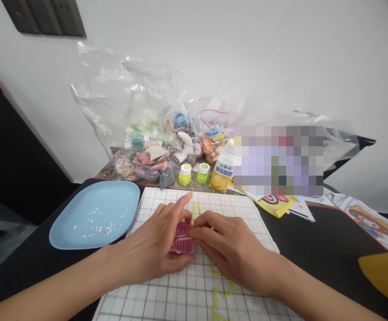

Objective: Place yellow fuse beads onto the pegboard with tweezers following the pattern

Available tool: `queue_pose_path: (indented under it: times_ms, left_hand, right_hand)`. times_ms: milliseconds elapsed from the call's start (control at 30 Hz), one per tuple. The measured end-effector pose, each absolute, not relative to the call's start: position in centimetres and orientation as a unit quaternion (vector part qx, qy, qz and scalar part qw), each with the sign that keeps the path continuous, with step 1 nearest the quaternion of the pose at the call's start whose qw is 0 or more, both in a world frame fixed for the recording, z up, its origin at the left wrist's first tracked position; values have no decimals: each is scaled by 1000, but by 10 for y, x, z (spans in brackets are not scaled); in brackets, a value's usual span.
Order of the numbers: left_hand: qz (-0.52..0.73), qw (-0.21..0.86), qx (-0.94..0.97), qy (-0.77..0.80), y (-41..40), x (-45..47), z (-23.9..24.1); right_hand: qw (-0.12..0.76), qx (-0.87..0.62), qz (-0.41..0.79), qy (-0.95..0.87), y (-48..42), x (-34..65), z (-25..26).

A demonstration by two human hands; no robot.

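Observation:
A small pink tray (182, 243) with raised ridges lies over the white gridded board (154, 298). My left hand (155, 238) grips it from the left, thumb at the near edge and fingers at the far edge, with the index finger raised. At the tray's right side, the fingers of my right hand (232, 247) are pinched together. Whatever is between those fingertips is hidden. Yellow-green strips or lines (219, 298) run over the board, partly covered by my right hand.
A blue plate (65, 214) with scattered small white beads stands at left. Behind the board are two jars (185, 175) of yellow-green beads, a yogurt carton (222, 171) and a clear bag (107, 111) with bead packets. Printed papers (364, 214) and a yellow object (386, 276) lie right.

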State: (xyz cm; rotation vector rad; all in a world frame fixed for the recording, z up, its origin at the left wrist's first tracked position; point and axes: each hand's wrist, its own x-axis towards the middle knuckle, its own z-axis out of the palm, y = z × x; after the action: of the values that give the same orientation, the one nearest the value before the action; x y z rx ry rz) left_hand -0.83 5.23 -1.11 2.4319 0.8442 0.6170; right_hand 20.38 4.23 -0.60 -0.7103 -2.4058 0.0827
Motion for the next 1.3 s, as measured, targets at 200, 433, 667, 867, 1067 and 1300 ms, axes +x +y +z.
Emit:
queue_pose_path:
  times_ms: [200, 433, 667, 867, 1067, 1300]
  left_hand:
    - [233, 238, 892, 305, 53, -8, -11]
    - [222, 262, 889, 303, 53, -8, -9]
    - [225, 265, 883, 315, 52, -9, -12]
    - [219, 252, 888, 317, 52, -8, -10]
    - [230, 263, 884, 311, 53, -9, -13]
    - [232, 256, 886, 309, 54, -9, -13]
  right_hand:
    - [342, -275, 73, -896, 48, 210, -5]
    - [329, -275, 79, -900, 46, 208, -7]
    - [317, -279, 54, -905, 42, 203, -5]
    - [308, -274, 30, -911, 40, 202, -5]
    - [310, -269, 5, -912, 39, 202, -8]
    - [329, -253, -20, -910, 39, 204, -4]
